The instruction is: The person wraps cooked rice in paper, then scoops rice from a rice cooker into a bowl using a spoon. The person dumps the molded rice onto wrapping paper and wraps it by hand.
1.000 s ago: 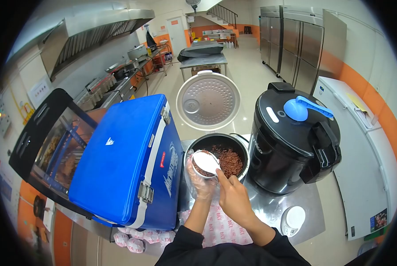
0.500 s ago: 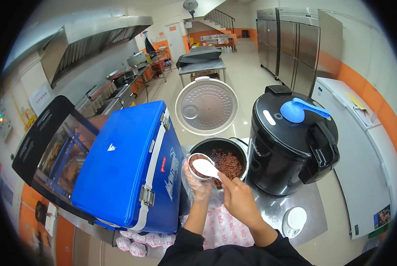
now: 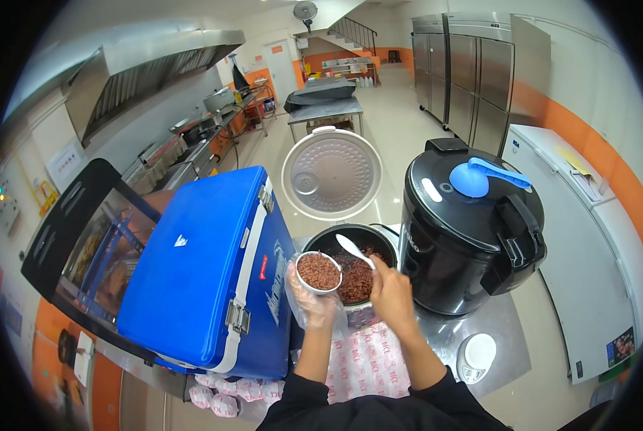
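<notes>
My left hand (image 3: 316, 310), in a clear plastic glove, grips a small white bowl (image 3: 318, 289) filled with reddish-brown cooked rice (image 3: 317, 271). Between the fingers of my bare right hand (image 3: 391, 291) is the handle of a white rice paddle (image 3: 351, 249); its blade is tilted over the cooker, to the right of the bowl. Below both lies the open rice cooker (image 3: 395, 253), its dark pot holding more of the same rice (image 3: 357, 284). The cooker's round lid (image 3: 332, 172) stands raised behind it. Printed wrapping paper (image 3: 368, 363) lies close to my forearms.
A large blue cooler box (image 3: 192, 258) stands at the left, with several paper-wrapped bundles (image 3: 224, 404) in front of it. On the right is a black rice cooker (image 3: 454, 251) with a blue scoop (image 3: 471, 181) on top. A white kitchen scale (image 3: 477, 353) sits near the steel table's (image 3: 512, 359) right edge.
The paddle has moved off the bowl to the right and up with my right hand. The bowl has shifted slightly left and down, and its rice now shows uncovered.
</notes>
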`<state>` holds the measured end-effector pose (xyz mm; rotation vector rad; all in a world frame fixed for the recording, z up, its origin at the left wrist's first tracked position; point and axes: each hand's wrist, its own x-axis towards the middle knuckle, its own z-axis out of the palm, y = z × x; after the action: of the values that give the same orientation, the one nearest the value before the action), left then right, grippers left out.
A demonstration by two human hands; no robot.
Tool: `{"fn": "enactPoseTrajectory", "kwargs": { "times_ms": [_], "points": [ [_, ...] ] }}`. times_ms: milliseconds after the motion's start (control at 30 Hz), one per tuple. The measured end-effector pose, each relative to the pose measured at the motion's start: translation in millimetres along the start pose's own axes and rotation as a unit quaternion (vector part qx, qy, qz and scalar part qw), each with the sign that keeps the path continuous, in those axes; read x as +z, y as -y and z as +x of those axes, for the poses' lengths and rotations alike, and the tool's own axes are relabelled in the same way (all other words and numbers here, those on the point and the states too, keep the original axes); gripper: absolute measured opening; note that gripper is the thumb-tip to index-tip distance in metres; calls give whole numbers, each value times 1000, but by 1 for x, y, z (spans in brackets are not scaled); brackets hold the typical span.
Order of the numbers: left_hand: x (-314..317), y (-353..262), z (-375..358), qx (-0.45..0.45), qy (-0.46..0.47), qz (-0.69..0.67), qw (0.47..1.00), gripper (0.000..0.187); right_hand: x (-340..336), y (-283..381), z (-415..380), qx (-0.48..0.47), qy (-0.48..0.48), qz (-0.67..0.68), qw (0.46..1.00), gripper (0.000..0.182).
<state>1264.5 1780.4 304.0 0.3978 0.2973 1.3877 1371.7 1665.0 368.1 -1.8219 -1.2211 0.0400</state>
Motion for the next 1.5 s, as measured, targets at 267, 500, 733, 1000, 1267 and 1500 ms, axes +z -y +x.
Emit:
{"fn": "enactPoseTrajectory", "kwargs": {
  "times_ms": [267,500,733,1000,1267,1500],
  "points": [
    [21,-34,-49,-113,-43,-70,990,54,18,-38,20,-58,128,-254,957,14],
    [2,-39,-48,-174,17,1,985,55,-36,-6,2,-177,6,84,981,29],
    [35,-20,-26,-219,30,41,974,62,-21,-1,-31,-159,-24,70,985,37],
    [51,15,-1,-222,-3,132,966,64,-13,-23,-18,-124,-34,122,984,34],
    [29,41,20,-192,-3,137,972,67,0,-30,-13,-78,-98,82,989,34],
    [33,33,19,-177,-29,161,971,66,4,-31,-15,-85,-57,114,988,33]
  ]
}}
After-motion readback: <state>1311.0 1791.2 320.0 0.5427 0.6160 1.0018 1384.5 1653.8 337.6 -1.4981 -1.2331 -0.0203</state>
